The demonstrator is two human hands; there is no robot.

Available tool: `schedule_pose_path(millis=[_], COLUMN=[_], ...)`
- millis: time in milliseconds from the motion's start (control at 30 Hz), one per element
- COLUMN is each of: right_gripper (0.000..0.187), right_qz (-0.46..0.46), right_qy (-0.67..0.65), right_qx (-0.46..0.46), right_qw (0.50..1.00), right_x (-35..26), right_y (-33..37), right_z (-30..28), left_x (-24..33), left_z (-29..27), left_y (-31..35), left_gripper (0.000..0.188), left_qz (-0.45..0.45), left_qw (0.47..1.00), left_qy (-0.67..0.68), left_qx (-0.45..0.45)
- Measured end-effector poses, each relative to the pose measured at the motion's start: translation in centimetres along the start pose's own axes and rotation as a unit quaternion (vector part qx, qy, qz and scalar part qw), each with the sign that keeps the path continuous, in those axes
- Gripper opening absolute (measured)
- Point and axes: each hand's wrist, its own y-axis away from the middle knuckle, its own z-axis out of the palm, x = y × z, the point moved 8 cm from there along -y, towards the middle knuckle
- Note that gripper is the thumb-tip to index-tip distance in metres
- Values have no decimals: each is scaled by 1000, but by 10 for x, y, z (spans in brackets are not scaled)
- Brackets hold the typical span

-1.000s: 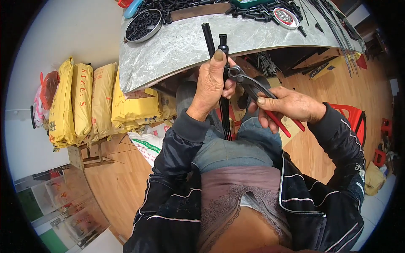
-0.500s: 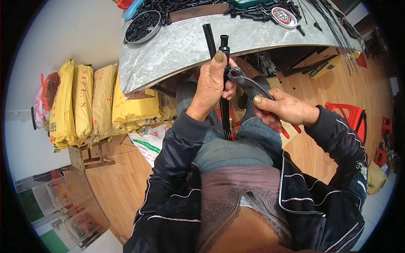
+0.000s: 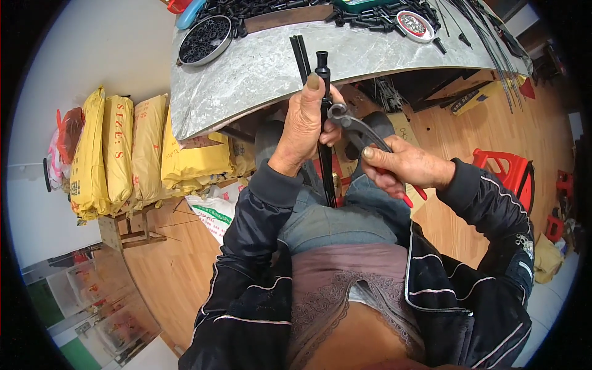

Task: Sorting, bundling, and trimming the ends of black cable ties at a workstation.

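My left hand (image 3: 302, 126) is closed around a bundle of thin black rods (image 3: 327, 176) and a black fitting (image 3: 322, 65) with a flared, knob-like top. The rods' upper ends rise beside the fitting, and their lower ends hang between my knees. My thumb presses along the fitting. Closed round the handles of a pair of pincers (image 3: 368, 127), my right hand (image 3: 407, 165) is to the right; red grip ends stick out below it. The rounded pincer jaws are beside my left fingers, close to the fitting's lower part. What lies between the jaws is too small to tell.
Beyond my hands stands a marbled grey table (image 3: 259, 71) with a bowl of small black rings (image 3: 205, 40), heaped black fittings (image 3: 271, 10), a dish of small metal pieces (image 3: 415, 26) and long rods (image 3: 481, 40). Yellow sacks (image 3: 117, 154) stand left; a red stool (image 3: 502, 176) is right.
Both hands have shifted slightly left in view, with the rods, fitting and pincers. The pincers are a little lower and remain beside the fitting. Both grips look the same.
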Motion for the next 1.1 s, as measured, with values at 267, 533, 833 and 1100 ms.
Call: schedule_pose_path(millis=[267, 533, 833, 1100], right_gripper=[16, 31, 27, 23], right_qz=[-247, -105, -88, -84], right_qy=[582, 526, 600, 599], right_qx=[480, 595, 535, 586], right_qw=[608, 598, 589, 539], right_x=[-87, -145, -161, -159], right_y=[41, 51, 17, 27], right_z=[-138, -259, -260, -274], left_x=[-1, -2, -1, 4], left_z=[-18, -15, -13, -15], left_y=[-10, -27, -30, -21], left_gripper=[51, 55, 55, 52], left_qz=[30, 35, 28, 34], left_qw=[996, 997, 997, 994], left_qy=[6, -11, -20, 3], left_qx=[87, 66, 71, 103])
